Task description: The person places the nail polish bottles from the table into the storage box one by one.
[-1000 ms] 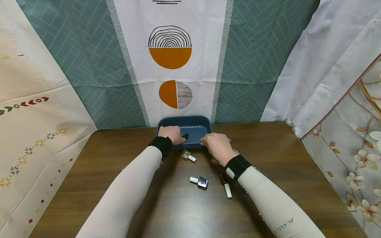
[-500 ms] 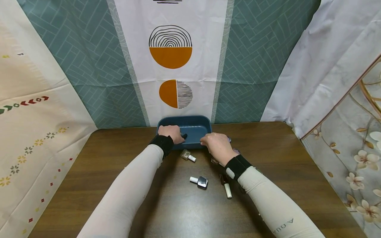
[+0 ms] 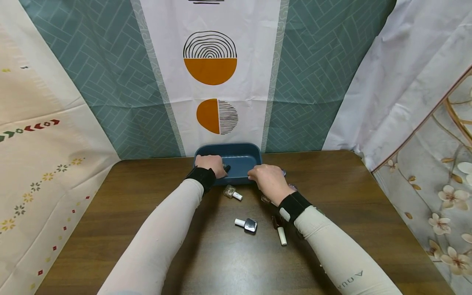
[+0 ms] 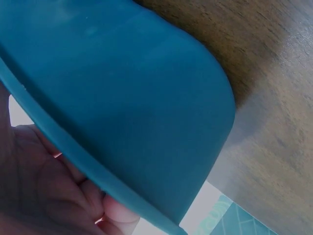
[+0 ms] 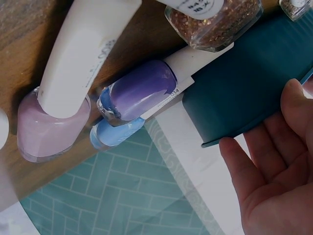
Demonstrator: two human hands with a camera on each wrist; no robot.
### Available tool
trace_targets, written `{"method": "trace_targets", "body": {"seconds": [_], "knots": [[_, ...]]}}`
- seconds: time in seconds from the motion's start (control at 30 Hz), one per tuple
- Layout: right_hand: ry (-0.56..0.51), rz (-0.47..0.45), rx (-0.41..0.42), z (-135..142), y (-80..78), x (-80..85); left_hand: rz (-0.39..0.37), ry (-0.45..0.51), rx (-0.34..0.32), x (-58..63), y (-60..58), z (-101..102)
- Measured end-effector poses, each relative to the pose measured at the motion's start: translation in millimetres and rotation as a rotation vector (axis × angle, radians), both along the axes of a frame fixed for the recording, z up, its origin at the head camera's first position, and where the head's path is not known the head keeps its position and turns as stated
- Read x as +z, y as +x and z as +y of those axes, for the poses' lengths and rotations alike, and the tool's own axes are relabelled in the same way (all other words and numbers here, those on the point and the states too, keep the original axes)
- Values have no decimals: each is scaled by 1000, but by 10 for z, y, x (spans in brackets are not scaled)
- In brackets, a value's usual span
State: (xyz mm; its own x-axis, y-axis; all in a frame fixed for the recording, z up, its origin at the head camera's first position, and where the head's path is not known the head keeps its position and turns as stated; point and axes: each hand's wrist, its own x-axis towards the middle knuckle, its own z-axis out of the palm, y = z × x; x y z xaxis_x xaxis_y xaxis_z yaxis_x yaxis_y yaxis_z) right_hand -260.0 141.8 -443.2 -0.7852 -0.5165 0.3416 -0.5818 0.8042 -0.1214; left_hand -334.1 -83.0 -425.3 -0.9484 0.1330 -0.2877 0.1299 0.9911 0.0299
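Note:
My left hand (image 3: 210, 166) is over the left end of a blue tray (image 3: 239, 180), fingers curled. It pinches a small thing with a black end (image 3: 227, 168), mostly hidden by the hand. In the left wrist view, the curled fingers (image 4: 73, 186) show beyond the tray's rim (image 4: 98, 174). My right hand (image 3: 271, 180) holds the tray's right front corner; in the right wrist view its thumb and fingers meet the rim (image 5: 222, 142). Around that hand lie nail polish bottles: a purple one (image 5: 142, 93), a light blue one (image 5: 117, 133), a pink one (image 5: 51, 129) and a copper glitter one (image 5: 215, 29).
In front of the tray lies a glitter nail polish (image 3: 230, 191) with a white cap. Nearer are a dark shiny nail polish (image 3: 251, 226) and a brown one (image 3: 277, 222), both white-capped. Cloth (image 3: 306, 102) hangs behind the wooden table (image 3: 147, 180).
My left hand has turned slightly and shifted a little left, the black-ended thing moving with it. The right hand, tray and bottles stay put.

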Motion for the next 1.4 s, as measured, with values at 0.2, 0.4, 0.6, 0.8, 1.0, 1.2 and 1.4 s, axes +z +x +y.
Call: {"method": "trace_targets", "body": {"seconds": [0.2,0.4,0.6,0.8,1.0,1.2,1.4], "knots": [[-10,9,12,-4,-3,-13,14,15,-12,50,57,-18],[-11,-14,7,-8,-17,-6,86,35,-26,73,133,-28],[-20,-36,4,-11,-31,0,255,46,-55,61,255,-89],[-35,-32,14,-9,-22,5,375,163,-105,15,457,-262],[-23,-41,16,-5,-16,17,450,306,-166,-47,632,-430],[-13,-53,5,-11,-17,28,520,365,-203,-96,691,-510],[3,-42,4,-20,-23,9,547,384,-221,-113,753,-551]]}}
